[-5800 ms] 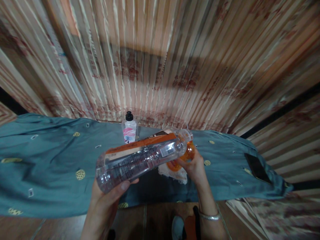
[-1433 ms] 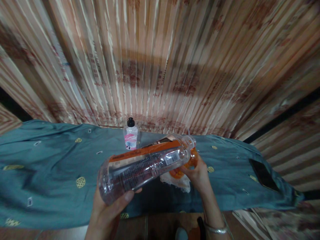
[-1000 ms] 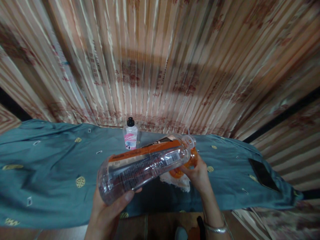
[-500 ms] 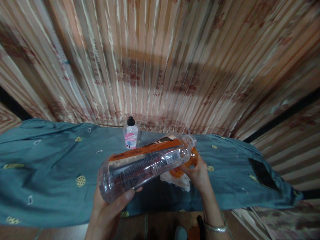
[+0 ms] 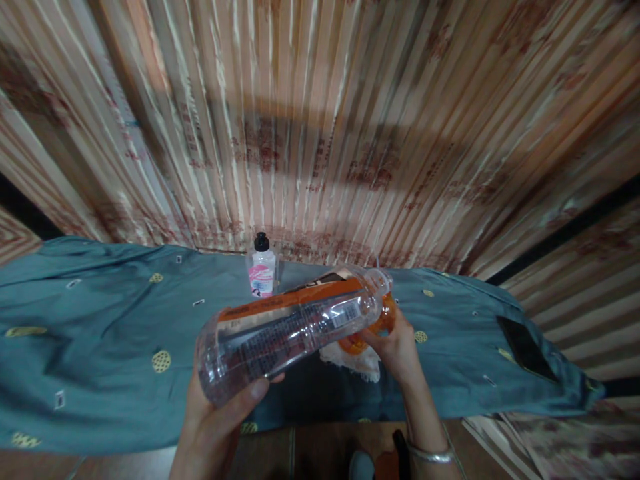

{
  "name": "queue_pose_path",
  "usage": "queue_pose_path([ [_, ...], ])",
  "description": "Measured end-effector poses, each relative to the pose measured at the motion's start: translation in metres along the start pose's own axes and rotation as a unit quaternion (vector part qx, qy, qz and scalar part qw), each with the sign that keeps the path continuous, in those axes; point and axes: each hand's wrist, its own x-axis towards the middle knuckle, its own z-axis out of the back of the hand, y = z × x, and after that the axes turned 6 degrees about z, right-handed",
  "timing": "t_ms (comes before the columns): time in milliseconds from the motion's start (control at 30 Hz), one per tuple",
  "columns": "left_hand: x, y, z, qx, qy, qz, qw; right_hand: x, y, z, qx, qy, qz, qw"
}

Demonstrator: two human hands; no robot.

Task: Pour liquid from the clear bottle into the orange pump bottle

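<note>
My left hand (image 5: 220, 407) is wrapped round the base of a large clear plastic bottle (image 5: 295, 327) with an orange and beige label. The bottle lies tilted, its uncapped neck up and to the right. Behind that neck, my right hand (image 5: 397, 343) grips an orange see-through container (image 5: 355, 343), largely hidden by the bottle, so its full shape does not show. Below the container lies a white cloth (image 5: 353, 363) with a frayed edge. Whether the bottle's mouth touches the container, I cannot tell.
A pink-labelled squeeze bottle (image 5: 262, 267) with a black cap stands upright at the back of the table. A dark phone-like slab (image 5: 526, 348) lies at the right. The green patterned tablecloth (image 5: 115, 313) meets a pleated curtain (image 5: 300, 133) behind.
</note>
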Motion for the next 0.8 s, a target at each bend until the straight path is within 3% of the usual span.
queue_pose_path([
  [467,-0.0008,0.0006,-0.0003,0.003,-0.001,0.009,1.000,0.0004,0.0024,0.0001,0.005,0.004,-0.037,0.999],
  [800,0.0011,-0.0009,0.0017,0.009,0.015,0.009,1.000,0.0000,0.0011,0.0004,0.008,0.001,-0.007,1.000],
])
